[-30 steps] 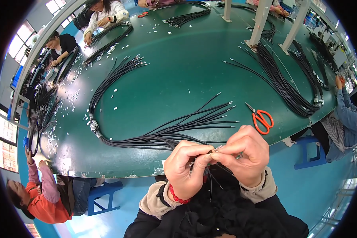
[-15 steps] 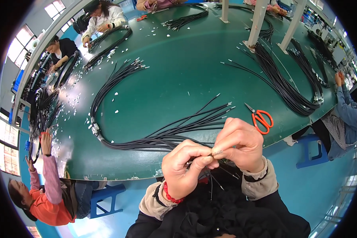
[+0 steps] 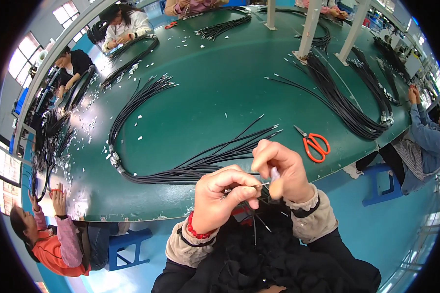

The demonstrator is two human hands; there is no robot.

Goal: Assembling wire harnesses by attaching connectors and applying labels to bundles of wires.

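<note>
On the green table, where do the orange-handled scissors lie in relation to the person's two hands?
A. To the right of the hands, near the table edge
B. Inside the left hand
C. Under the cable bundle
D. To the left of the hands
A: the orange-handled scissors lie on the green table to the right of the right hand and left hand, close to the near edge.

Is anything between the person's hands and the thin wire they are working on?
Nothing visible: the left hand and right hand both pinch the thin wire directly, held above the lap, off the green table.
</note>
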